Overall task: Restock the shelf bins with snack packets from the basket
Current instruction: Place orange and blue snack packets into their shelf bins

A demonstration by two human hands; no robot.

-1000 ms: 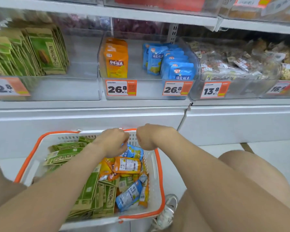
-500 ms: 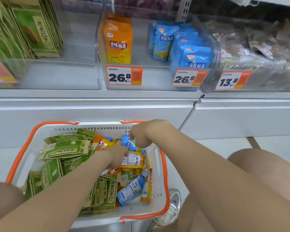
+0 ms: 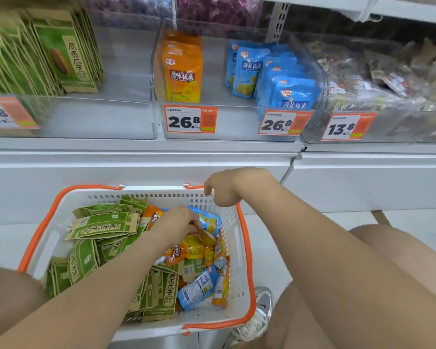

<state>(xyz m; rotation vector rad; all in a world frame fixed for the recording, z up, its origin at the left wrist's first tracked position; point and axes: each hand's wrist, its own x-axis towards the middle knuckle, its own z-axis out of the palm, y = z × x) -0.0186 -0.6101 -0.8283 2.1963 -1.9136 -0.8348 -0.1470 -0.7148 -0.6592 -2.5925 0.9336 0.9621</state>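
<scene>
Left hand (image 3: 176,222) pinching blue packet (image 3: 209,220) at basket's (image 3: 247,248) 1 o'clock; right hand (image 3: 222,190) curled, holding nothing. Grip 1 packet only, lift straight to blue bin (image 3: 320,71).

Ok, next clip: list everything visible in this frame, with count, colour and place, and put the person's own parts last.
basket: one, white with orange rim, on floor below shelf
green packets: many, left side of basket
orange packets: several, middle of basket
blue packets: at least two, right side of basket
green shelf packets: many, upright in left bin
orange shelf packets: a few, centre bin, left half
blue shelf packets: several, centre bin, right half
price tags: four or more, orange and white, bin fronts
shoe: one, white, beside basket
left hand: in basket, on packets
right hand: curled, above basket's far rim
</scene>
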